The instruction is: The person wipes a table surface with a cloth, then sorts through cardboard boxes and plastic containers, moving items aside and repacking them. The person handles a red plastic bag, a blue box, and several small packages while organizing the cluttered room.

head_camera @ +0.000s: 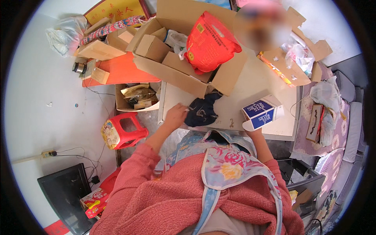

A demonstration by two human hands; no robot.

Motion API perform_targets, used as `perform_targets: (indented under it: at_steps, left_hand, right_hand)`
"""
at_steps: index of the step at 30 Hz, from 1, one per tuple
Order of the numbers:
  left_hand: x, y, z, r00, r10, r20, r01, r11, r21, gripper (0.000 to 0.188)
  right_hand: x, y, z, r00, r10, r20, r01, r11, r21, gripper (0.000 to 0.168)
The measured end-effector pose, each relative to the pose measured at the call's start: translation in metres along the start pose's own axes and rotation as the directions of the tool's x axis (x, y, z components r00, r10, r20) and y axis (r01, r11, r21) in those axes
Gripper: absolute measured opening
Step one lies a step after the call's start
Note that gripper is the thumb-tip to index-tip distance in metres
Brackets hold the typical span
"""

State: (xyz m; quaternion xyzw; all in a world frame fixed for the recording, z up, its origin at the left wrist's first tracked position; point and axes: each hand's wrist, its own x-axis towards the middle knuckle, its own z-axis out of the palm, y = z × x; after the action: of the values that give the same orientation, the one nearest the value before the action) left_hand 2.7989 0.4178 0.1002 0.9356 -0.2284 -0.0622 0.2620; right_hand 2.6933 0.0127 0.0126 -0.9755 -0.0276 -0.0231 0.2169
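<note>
My left hand rests at the left side of the white table, its fingertips at the edge of a crumpled dark navy cloth. Whether the fingers grip the cloth cannot be told. Near the table's front edge, my right hand reaches under a small blue and white Silver Star carton with an open flap; the carton hides most of its fingers. Frayed bits show on the dark cloth, and a small dark twisted scrap lies between cloth and carton.
A large open cardboard box with a red bag stands behind the cloth. Another open box holding plastic bags is at the back right. A red plastic stool stands left of the table, below a box of packets. A sofa is at right.
</note>
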Motion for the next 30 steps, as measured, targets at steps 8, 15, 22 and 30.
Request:
perform_targets:
  at_steps: [8,15,22,30]
  left_hand:
    - [-0.248,-0.022,-0.014,0.236,-0.596,0.768,0.519,0.745,0.419,0.035]
    - [-0.236,-0.071,0.025,0.587,-0.562,0.583,0.715,0.698,-0.047,0.045]
    - [-0.029,0.072,-0.026,0.953,-0.102,0.285,0.225,0.869,-0.442,0.042]
    - [0.042,0.167,-0.014,0.869,0.136,0.476,0.176,0.814,-0.554,0.040]
  right_hand:
    - [-0.016,-0.008,-0.027,0.999,0.039,-0.018,-0.037,0.995,0.097,0.044]
    - [-0.029,-0.036,-0.090,0.994,0.075,-0.076,-0.063,0.988,0.143,0.036]
    - [-0.045,-0.024,-0.066,0.784,0.612,-0.103,-0.322,0.542,0.776,0.021]
    - [-0.062,0.003,-0.077,0.473,0.866,0.164,-0.455,0.081,0.887,0.061]
